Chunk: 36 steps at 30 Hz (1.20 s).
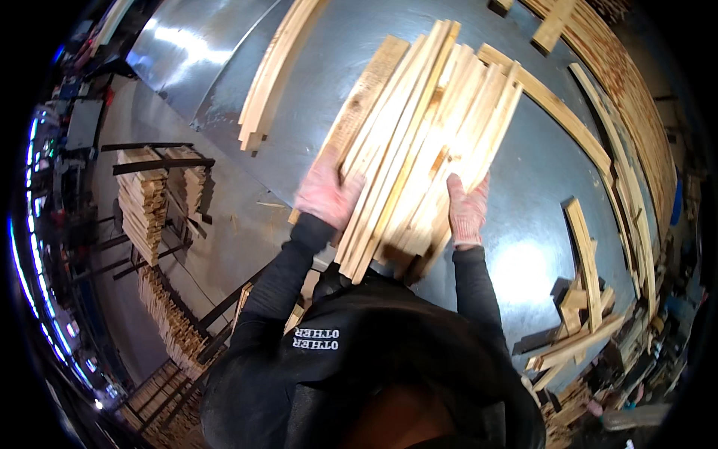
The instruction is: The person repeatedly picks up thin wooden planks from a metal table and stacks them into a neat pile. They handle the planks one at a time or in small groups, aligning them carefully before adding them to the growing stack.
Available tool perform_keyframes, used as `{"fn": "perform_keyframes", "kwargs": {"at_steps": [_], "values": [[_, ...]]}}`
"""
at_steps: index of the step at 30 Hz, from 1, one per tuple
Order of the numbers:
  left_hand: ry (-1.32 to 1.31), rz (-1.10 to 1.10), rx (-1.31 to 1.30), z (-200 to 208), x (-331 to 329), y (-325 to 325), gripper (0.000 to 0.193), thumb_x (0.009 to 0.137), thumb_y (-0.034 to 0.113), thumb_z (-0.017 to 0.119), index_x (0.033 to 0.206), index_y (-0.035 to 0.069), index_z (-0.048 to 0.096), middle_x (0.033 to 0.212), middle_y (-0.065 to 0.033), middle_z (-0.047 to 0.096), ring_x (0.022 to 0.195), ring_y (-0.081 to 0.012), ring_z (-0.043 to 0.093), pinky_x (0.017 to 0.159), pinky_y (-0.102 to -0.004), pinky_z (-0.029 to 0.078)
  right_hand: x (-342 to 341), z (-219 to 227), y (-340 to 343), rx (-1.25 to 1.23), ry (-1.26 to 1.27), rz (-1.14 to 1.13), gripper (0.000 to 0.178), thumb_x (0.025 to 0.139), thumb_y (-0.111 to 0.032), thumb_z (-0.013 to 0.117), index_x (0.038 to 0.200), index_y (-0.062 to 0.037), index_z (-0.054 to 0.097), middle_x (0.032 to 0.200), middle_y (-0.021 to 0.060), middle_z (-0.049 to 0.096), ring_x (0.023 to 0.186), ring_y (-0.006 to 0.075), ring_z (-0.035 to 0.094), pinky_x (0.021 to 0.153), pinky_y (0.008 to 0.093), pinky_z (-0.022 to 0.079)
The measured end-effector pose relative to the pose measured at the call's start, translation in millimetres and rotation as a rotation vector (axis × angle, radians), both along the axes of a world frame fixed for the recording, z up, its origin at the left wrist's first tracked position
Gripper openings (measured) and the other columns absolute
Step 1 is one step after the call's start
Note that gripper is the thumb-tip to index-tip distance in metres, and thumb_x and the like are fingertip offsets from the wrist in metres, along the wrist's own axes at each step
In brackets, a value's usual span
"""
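Observation:
Over a grey metal table (535, 191) lies a bundle of light wooden slats (430, 127), side by side with uneven ends. My left hand (329, 191), in a pinkish work glove, presses against the bundle's left side. On the opposite side my right hand (469, 208), gloved likewise, wraps the edge with its thumb on top. The slats are gripped between both hands, their near ends close to my body. A wider, rougher board (374, 86) runs along the bundle's left side by my left hand. Fingers under the wood are hidden.
More slats (277, 75) lie at the table's upper left. A long board (561, 108) and thin strips (624, 172) extend along the right. Short offcuts (583, 299) are heaped at the lower right. Left on the floor, stacked wood (146, 202) sits in dark metal racks (161, 166).

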<state>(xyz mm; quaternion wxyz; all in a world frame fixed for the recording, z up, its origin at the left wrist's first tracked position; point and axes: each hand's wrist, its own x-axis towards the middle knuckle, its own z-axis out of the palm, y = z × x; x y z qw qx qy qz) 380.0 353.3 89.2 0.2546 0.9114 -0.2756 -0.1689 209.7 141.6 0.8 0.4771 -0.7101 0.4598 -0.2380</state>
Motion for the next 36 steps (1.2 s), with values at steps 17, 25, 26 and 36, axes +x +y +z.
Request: {"fn": "perform_keyframes", "kwargs": {"at_steps": [17, 25, 26, 36], "values": [[0.110, -0.042, 0.205, -46, 112, 8, 0.060, 0.097, 0.054, 0.030, 0.114, 0.004, 0.059, 0.114, -0.0246, 0.061, 0.107, -0.0426, 0.057, 0.095, -0.0463, 0.043, 41, 13, 14, -0.007, 0.049, 0.110, 0.070, 0.095, -0.030, 0.059, 0.146, 0.0056, 0.028, 0.139, 0.0278, 0.044, 0.127, 0.0401, 0.044, 0.108, 0.0415, 0.034], [-0.152, 0.485, 0.581, -28, 238, 7, 0.099, 0.068, 0.049, 0.079, 0.145, 0.011, 0.030, 0.130, -0.0192, 0.054, 0.120, -0.0355, 0.054, 0.098, -0.0468, 0.046, 63, -2, 19, -0.050, 0.037, 0.135, 0.072, 0.095, -0.033, 0.059, 0.146, 0.0071, 0.028, 0.141, 0.0288, 0.042, 0.128, 0.0389, 0.044, 0.109, 0.0423, 0.033], [-0.158, 0.485, 0.563, -31, 246, 13, 0.095, 0.068, 0.048, 0.079, 0.143, 0.012, 0.033, 0.129, -0.0183, 0.056, 0.119, -0.0346, 0.055, 0.098, -0.0461, 0.046, 75, 3, 25, -0.061, 0.074, 0.146, 0.070, 0.095, -0.032, 0.058, 0.146, 0.0065, 0.028, 0.141, 0.0277, 0.042, 0.128, 0.0371, 0.044, 0.108, 0.0410, 0.034], [-0.508, 0.429, 0.601, -32, 497, 122, 0.079, 0.067, 0.048, 0.076, 0.135, 0.022, 0.044, 0.118, -0.0131, 0.063, 0.111, -0.0346, 0.061, 0.089, -0.0527, 0.050, 207, 5, 69, -0.035, 0.079, 0.113, 0.073, 0.091, -0.026, 0.067, 0.144, 0.0077, 0.030, 0.134, 0.0254, 0.048, 0.122, 0.0338, 0.048, 0.104, 0.0413, 0.039]]}}
